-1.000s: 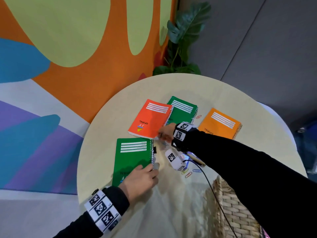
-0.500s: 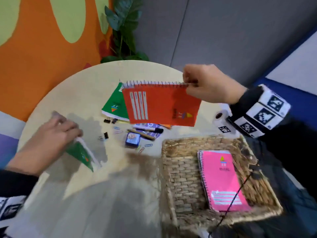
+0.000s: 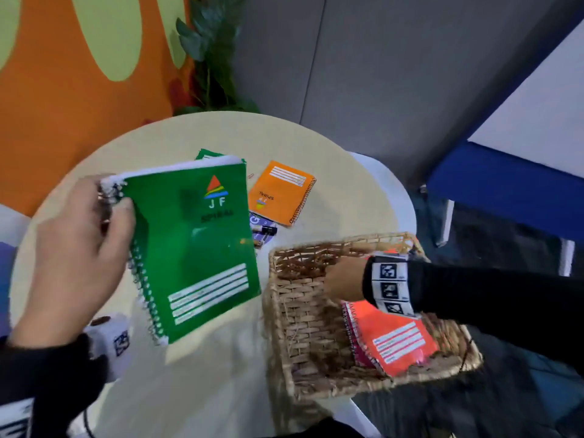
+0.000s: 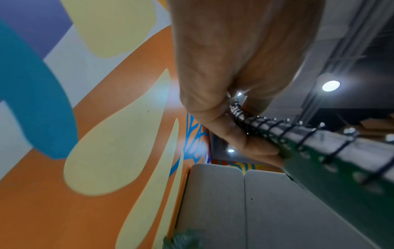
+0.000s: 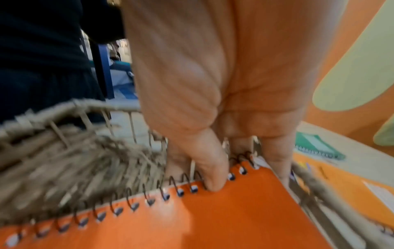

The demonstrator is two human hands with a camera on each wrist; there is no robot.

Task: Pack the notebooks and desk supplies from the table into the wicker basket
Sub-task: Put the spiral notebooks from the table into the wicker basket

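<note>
My left hand (image 3: pixel 79 248) grips a green spiral notebook (image 3: pixel 196 248) by its wire binding and holds it in the air above the table, left of the wicker basket (image 3: pixel 300 317). The left wrist view shows my fingers (image 4: pixel 245 138) pinching the spiral of the green notebook (image 4: pixel 341 176). My right hand (image 3: pixel 344 276) is inside the basket, thumb and fingers on the spiral edge of a red-orange notebook (image 3: pixel 401 346) that lies on a pink one. In the right wrist view my thumb (image 5: pixel 211 171) presses the red-orange notebook (image 5: pixel 213 219) at its binding.
An orange notebook (image 3: pixel 279 191) and part of another green notebook (image 3: pixel 208 154) lie on the round table (image 3: pixel 341 197). A marker (image 3: pixel 265 229) and small supplies sit between them. A plant stands behind the table, and a blue bench lies to the right.
My right hand has lowered the red-orange notebook into the basket onto the pink one. My left hand has lifted the green notebook off the table and brought it toward the basket.
</note>
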